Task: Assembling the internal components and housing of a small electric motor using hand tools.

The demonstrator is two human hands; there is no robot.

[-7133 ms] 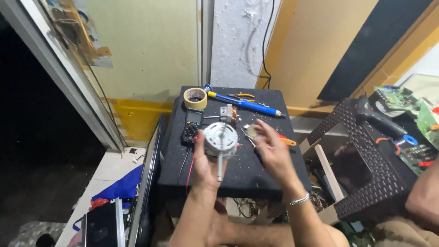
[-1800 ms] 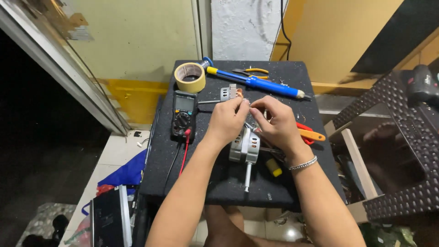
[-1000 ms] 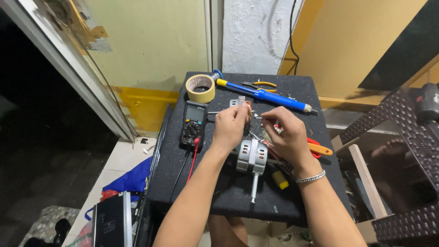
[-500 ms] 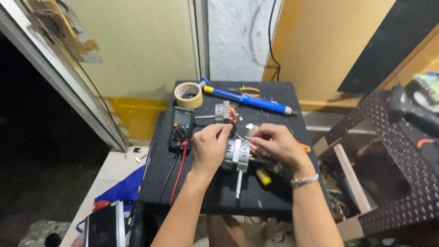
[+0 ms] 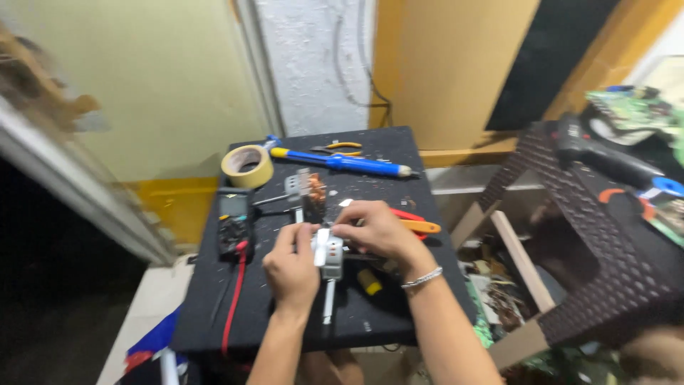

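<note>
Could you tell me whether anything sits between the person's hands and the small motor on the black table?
Nothing visible does. The left hand and the right hand both touch the small motor directly, one on each side, above the black table.

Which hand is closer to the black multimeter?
Left. The left hand sits just right of the multimeter; the right hand is farther right, beyond the small motor.
</note>
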